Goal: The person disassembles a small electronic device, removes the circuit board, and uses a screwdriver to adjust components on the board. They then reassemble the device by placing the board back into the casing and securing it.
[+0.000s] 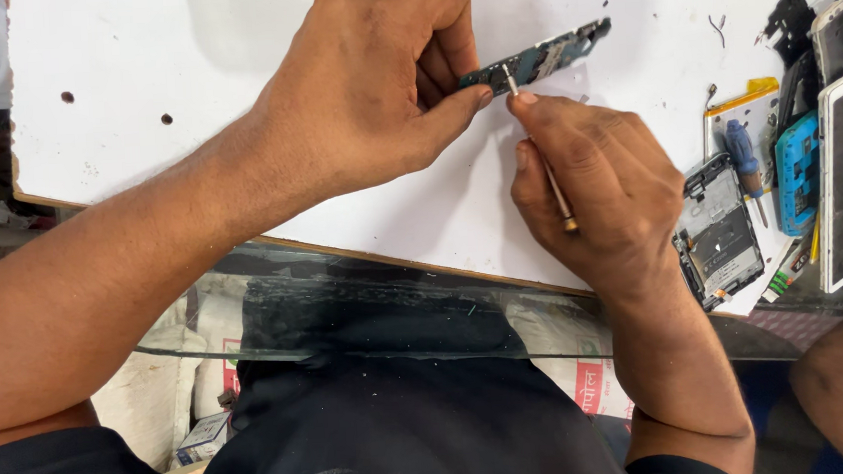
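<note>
Head view, left hand [366, 86] pinching circuit board [539, 58], right hand [597, 194] gripping metal tool [545, 168], blue screwdriver [744, 158] nearby

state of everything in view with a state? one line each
left hand: grip shut on circuit board
right hand: grip shut on thin metal tool
circuit board: bare, held above the white table
thin metal tool: tip on the board
phone frame: opened, lying flat
blue-handled screwdriver: lying unused
</note>
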